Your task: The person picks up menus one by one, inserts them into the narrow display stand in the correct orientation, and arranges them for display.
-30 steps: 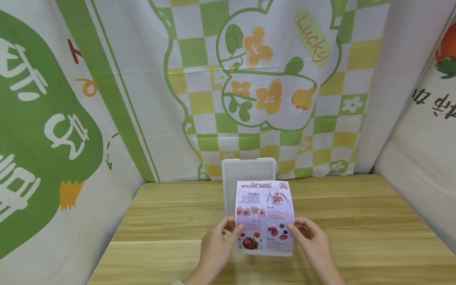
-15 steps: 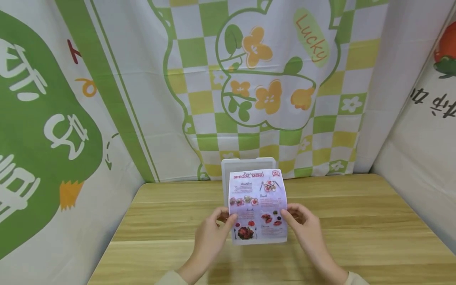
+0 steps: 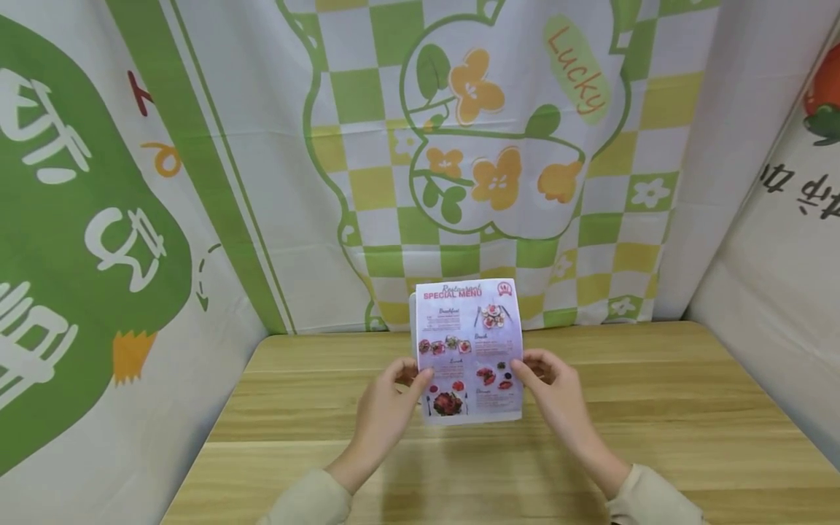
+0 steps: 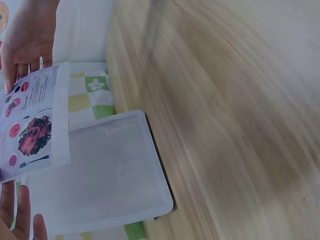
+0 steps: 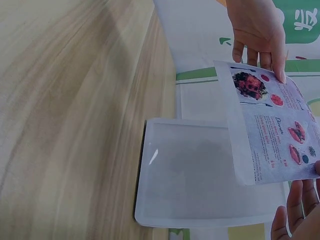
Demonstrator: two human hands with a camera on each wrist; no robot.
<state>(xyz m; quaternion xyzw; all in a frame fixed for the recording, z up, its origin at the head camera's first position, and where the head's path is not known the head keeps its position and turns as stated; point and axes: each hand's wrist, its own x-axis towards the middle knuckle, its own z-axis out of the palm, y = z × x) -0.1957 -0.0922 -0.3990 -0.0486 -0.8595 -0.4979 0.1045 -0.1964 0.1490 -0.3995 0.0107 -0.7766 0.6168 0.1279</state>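
A printed menu sheet [image 3: 469, 350] is held up in front of a white-framed board [image 4: 110, 170] that stands upright on the table. My left hand [image 3: 389, 401] pinches the sheet's left edge between thumb and fingers. On the opposite edge, my right hand [image 3: 554, 394] pinches it the same way. The paper bows slightly and hides nearly all of the board in the head view. Both wrist views show a gap between the sheet's bottom and the table, with the lower part of the board [image 5: 200, 175] visible behind the paper.
The wooden table [image 3: 302, 408] runs back to a checked cloth backdrop [image 3: 367, 189] with flowers and the word Lucky. Printed cloth walls stand at left [image 3: 85, 219] and right [image 3: 774, 270].
Both hands have carried the menu sheet away from me and slightly left, up over the board. The board, in plain sight behind the paper before, is now mostly covered in the head view.
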